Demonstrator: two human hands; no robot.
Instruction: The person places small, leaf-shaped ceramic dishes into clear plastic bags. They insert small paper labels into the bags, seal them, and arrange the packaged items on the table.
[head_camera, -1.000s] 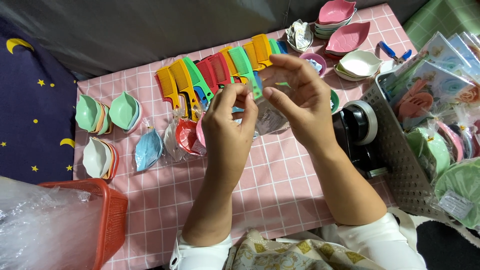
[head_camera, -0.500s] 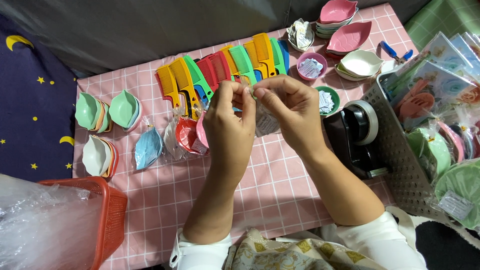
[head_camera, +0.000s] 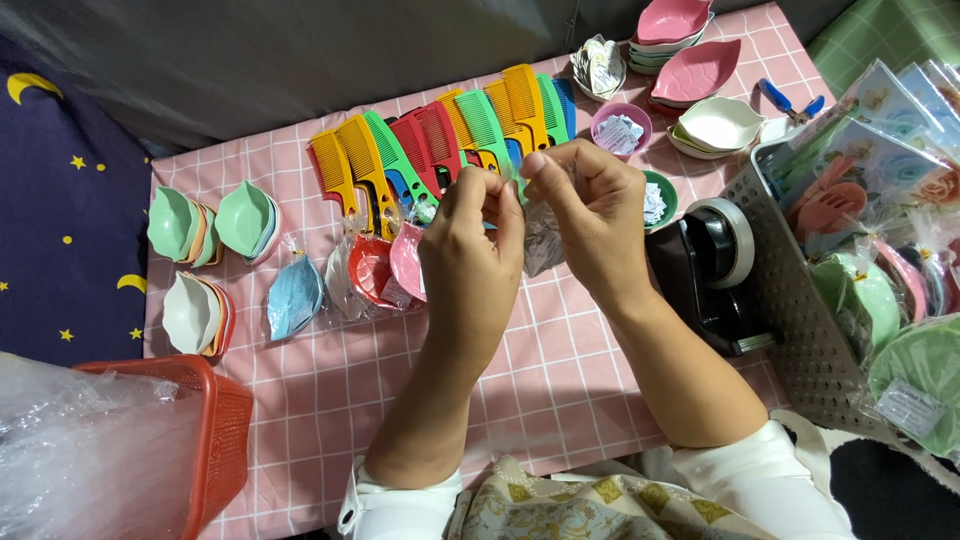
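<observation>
1. Clear plastic bag (head_camera: 542, 240) pinched by fingers of both left hand (head_camera: 470, 240) and right hand (head_camera: 590, 215), above table (head_camera: 540, 390) centre.
2. Combs (head_camera: 440, 140) at 12 o'clock; tape dispenser (head_camera: 715, 260) at 3.

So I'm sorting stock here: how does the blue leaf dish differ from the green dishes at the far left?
The blue leaf dish is sealed in a clear bag; the green dishes are bare. The blue dish lies alone, while the green dishes sit nested in two stacks with other colours. The blue dish lies nearer the left hand than the green dishes do. Both rest on the pink checked cloth and are small.
</observation>
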